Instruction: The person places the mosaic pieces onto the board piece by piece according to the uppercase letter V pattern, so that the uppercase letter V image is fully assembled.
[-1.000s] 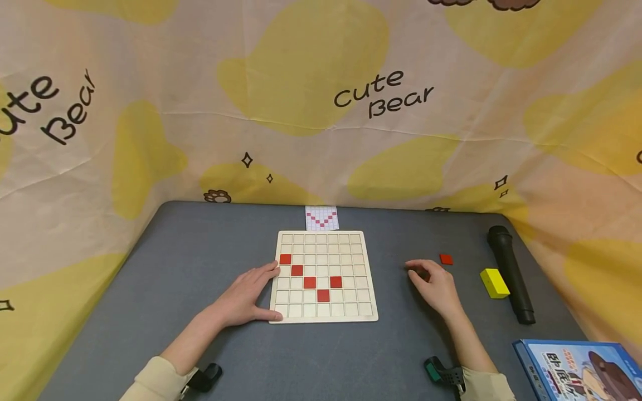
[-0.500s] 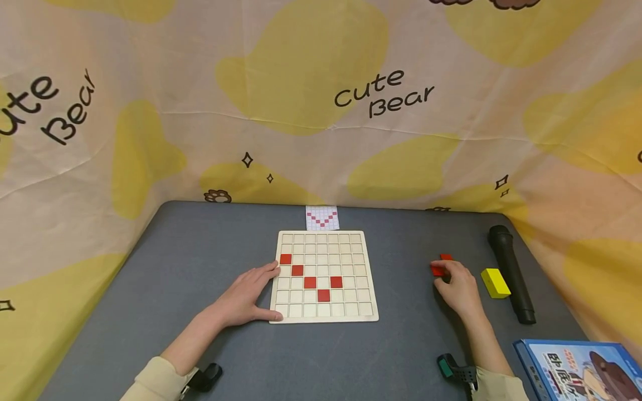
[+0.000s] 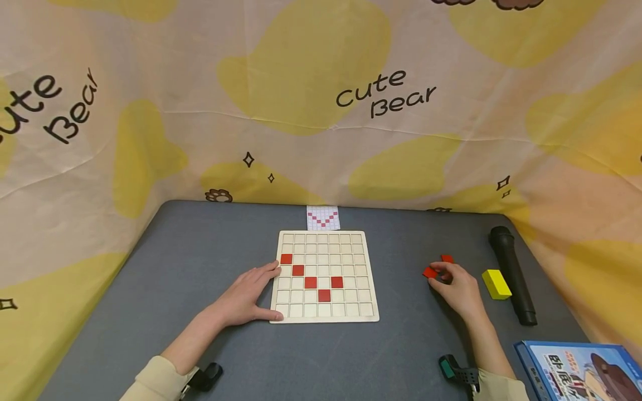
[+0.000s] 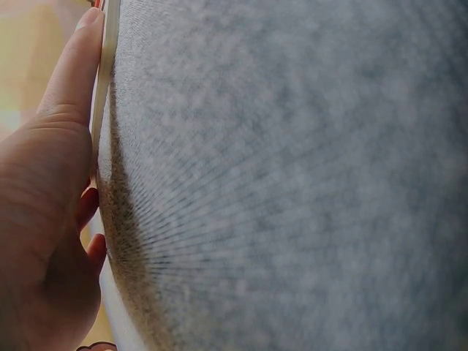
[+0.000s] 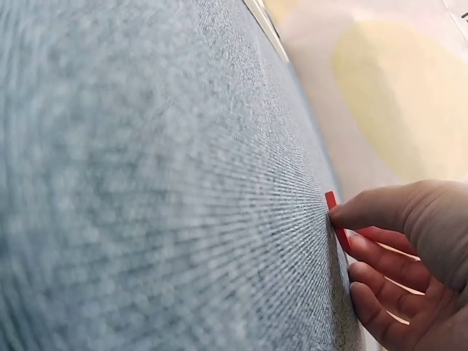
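My left hand [image 3: 246, 298] rests on the left edge of a pale gridded board [image 3: 346, 314], fingers and thumb spread straight along it. Several red square tiles sit in the board's cells, among them one at its left side [image 3: 286, 259] and one lower down [image 3: 324, 296]. My right hand [image 3: 457, 289], right of the board, pinches a red square tile [image 3: 429, 272] between thumb and fingers. In the right wrist view that tile [image 5: 337, 221] shows tilted, close over the grey table. Just behind the right hand lies another red tile [image 3: 447, 258].
A small card [image 3: 323, 218] printed with a V of red squares lies behind the board. At the right are a yellow block [image 3: 496, 284], a black microphone [image 3: 512, 273] and a blue picture box [image 3: 577, 370]. A patterned cloth [image 3: 301, 67] hangs around the table.
My right hand has moved right to the two loose red tiles and taken one, drawing it slightly left and tilting it. The left hand has stayed on the board.
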The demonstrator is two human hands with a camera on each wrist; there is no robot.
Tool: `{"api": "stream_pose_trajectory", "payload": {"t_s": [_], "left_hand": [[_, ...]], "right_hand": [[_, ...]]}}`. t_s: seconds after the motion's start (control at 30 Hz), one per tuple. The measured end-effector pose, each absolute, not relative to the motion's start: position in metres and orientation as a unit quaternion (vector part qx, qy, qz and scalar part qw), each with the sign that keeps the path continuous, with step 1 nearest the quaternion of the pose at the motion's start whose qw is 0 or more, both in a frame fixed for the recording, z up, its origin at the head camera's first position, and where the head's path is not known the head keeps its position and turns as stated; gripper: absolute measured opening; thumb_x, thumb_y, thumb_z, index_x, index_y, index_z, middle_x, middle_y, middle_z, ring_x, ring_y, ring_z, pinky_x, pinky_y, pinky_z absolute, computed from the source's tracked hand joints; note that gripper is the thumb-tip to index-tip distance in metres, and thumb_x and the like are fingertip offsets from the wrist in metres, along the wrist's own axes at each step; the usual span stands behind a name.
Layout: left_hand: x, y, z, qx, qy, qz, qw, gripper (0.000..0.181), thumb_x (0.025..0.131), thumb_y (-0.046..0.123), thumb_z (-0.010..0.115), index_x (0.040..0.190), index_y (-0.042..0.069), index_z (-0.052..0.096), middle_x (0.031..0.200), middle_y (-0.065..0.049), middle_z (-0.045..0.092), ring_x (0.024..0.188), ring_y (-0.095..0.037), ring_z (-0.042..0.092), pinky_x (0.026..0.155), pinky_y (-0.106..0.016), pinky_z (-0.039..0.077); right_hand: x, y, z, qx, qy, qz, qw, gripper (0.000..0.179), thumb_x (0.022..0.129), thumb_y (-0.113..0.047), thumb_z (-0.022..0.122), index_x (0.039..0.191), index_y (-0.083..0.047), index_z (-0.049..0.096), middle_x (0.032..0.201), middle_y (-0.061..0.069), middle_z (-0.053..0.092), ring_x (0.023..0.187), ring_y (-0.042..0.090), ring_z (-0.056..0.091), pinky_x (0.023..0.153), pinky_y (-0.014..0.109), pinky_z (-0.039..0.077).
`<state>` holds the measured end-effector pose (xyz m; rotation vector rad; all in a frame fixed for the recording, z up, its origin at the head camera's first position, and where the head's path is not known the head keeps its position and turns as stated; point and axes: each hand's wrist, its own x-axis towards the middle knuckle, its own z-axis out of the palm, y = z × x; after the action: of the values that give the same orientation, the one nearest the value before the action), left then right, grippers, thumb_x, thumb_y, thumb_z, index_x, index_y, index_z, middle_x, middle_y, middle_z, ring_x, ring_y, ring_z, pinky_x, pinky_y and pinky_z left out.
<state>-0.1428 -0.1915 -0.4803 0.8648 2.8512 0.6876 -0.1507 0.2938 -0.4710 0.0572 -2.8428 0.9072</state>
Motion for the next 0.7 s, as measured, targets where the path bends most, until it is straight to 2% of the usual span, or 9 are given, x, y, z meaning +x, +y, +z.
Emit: {"api": "stream_pose_trajectory", "payload": {"t_s": [0.47, 0.7], "left_hand": [[-0.143, -0.191, -0.481, 0.281, 0.931, 0.228, 0.047, 0.103, 0.074, 0.069, 0.069, 0.147, 0.004, 0.040, 0.154, -0.013, 0.034, 0.140, -0.030, 0.033, 0.111, -0.054, 0.027], [-0.144, -0.191, -0.481, 0.280, 0.932, 0.225, 0.047, 0.103, 0.074, 0.070, 0.069, 0.147, 0.004, 0.040, 0.154, -0.013, 0.034, 0.140, -0.030, 0.033, 0.110, -0.054, 0.028]], "right_hand": [[-0.154, 0.286, -0.471, 0.034, -0.947, 0.309, 0.084, 0.031, 0.084, -0.012, 0.077, 0.113, -0.003, 0.070, 0.098, 0.012, 0.066, 0.085, 0.025, 0.057, 0.072, 0.039, 0.045], [-0.157, 0.269, -0.469, 0.046, -0.943, 0.322, 0.076, 0.031, 0.083, -0.011, 0.076, 0.113, -0.005, 0.070, 0.098, 0.010, 0.067, 0.087, 0.025, 0.059, 0.075, 0.040, 0.047]]}}
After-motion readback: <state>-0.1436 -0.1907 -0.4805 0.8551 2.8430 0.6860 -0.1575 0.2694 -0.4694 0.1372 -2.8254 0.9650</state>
